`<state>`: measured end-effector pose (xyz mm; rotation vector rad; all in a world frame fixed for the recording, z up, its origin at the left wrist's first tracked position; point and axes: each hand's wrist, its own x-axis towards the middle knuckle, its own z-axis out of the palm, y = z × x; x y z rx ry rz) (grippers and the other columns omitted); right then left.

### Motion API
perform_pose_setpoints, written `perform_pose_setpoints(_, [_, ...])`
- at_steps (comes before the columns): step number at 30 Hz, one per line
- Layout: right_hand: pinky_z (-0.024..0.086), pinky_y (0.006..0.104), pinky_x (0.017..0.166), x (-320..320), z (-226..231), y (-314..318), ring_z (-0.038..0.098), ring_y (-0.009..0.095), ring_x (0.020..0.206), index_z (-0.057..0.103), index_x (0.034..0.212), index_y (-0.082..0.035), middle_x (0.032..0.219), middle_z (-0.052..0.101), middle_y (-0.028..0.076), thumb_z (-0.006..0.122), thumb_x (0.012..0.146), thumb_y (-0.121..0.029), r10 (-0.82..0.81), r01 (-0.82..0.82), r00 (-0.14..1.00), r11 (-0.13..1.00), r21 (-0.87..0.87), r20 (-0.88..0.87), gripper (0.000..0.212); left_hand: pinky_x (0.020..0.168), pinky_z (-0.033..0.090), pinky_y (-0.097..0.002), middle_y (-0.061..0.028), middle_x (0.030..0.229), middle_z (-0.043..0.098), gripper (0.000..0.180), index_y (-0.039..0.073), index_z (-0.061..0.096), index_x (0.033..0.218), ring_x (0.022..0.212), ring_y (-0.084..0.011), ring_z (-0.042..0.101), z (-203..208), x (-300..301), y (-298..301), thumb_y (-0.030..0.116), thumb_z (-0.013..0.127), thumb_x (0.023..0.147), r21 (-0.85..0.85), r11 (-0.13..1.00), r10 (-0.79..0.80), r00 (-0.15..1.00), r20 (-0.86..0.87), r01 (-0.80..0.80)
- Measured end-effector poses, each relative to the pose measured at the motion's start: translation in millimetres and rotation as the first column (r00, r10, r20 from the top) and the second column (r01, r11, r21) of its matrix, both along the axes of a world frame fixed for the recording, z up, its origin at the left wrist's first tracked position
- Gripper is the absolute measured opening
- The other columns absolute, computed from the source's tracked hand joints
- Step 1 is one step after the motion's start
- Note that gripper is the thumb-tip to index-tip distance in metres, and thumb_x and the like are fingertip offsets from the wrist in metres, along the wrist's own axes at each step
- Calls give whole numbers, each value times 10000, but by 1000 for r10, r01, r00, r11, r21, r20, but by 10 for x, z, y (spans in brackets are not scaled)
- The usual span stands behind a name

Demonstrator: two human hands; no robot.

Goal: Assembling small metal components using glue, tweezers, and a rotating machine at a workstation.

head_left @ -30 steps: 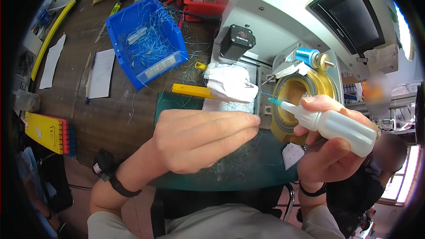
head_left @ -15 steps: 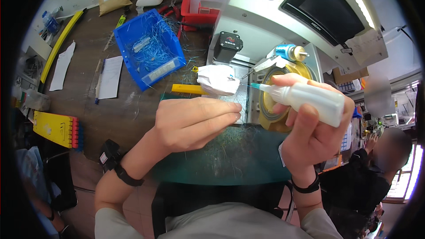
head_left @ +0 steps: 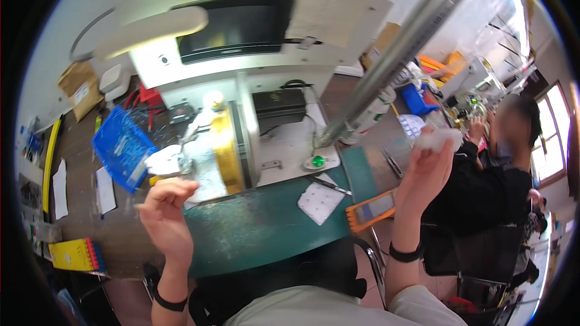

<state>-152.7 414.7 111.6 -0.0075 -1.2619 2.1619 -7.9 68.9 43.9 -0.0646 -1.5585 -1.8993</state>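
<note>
My right hand [head_left: 420,175] is raised at the right, its fingers wrapped round a translucent white squeeze bottle [head_left: 444,139], slightly blurred. The bottle's nozzle cannot be made out. At the left, my left hand [head_left: 168,220] is held up over the bench edge with its fingers curled and drawn together. Whatever lies between those fingertips, if anything, is too small to tell. Just beyond them rests a white wrapped bundle [head_left: 163,160], beside the yellow reel [head_left: 225,154] of the machine.
A blue bin [head_left: 109,166] of loose strands stands at the left. The white machine carries a dark screen [head_left: 235,29]. A metal pole [head_left: 393,54] slants up at the right. On the green mat [head_left: 260,232] lies a patterned white cloth [head_left: 320,202]. A co-worker [head_left: 483,187] sits at the right.
The view has swung to the right. My right hand has carried the bottle away from the bundle, out to the right. My hands are now farther apart.
</note>
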Motion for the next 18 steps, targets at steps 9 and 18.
perform_pose_setpoints(9, [568,268,817,-1055,303,358,718,139,934,373,1552,-17,1137,756,116,693,1019,-10,83,183,952,617,765,-294,622,1012,593,-243,-153,1376,632,448,-62,493,1458,1152,-178,688,174,-17,220,273,500,1160,778,622,-413,884,221,96])
perform_pose_setpoints(18, [534,281,707,-964,292,263,663,162,756,497,1567,-112,1051,739,116,749,981,-95,-57,88,994,-33,996,-90,638,595,567,-251,-114,995,789,132,-9,804,1067,633,-148,703,-5,-63,-142,-51,732,964,-465,885,198,915,352,-13])
